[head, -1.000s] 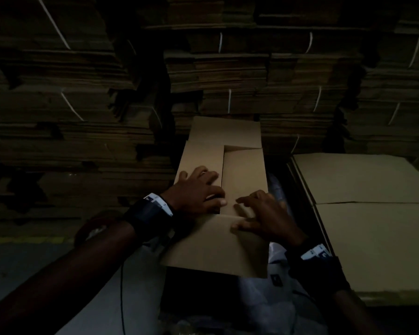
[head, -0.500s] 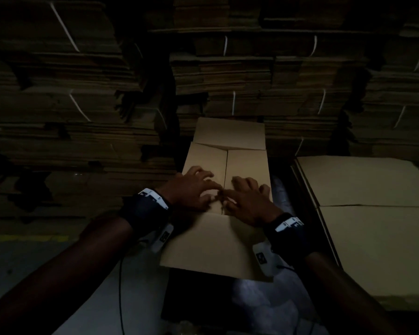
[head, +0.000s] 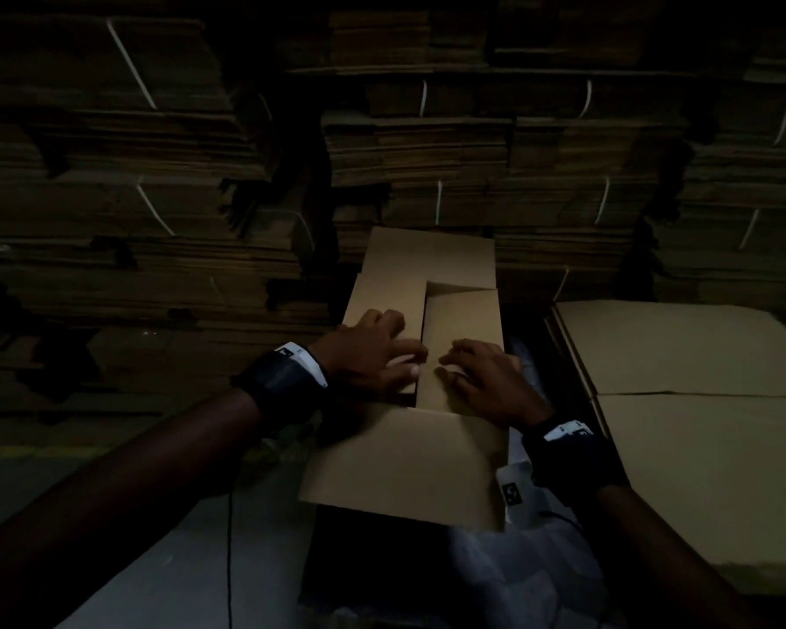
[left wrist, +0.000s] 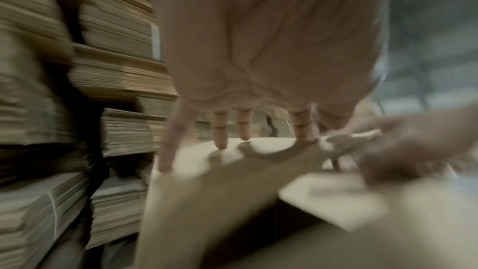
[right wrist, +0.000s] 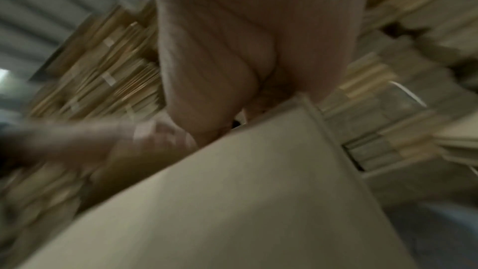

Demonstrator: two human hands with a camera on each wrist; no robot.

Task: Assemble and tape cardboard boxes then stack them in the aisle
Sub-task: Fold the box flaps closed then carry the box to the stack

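Between the dim wall of strapped, flattened brown cardboard bundles [head: 450,143] and the person, a plain tan corrugated cardboard box [head: 409,465] stands with its flaps half folded. The left hand [head: 373,351] lies spread on the left inner flap [head: 386,301], fingers [left wrist: 220,130] straight and pressing down by their tips. The right hand [head: 486,383] rests on the right inner flap [head: 466,315], fingers bent at the knuckles over the card; whether it grips an edge I cannot tell. The far flap [head: 427,254] and near flap [head: 405,465] both stand open.

The right flap appears sunk below the left one, leaving a step at the seam. If pressed harder it could drop into the box, and tape laid over an uneven seam would likely wrinkle or lift. Both flaps may spring up once pressure eases. The box, seemingly unbraced, could skew out of square and later sit badly in a stack. A pale flat cardboard sheet pile [head: 681,351] lies just to the right.
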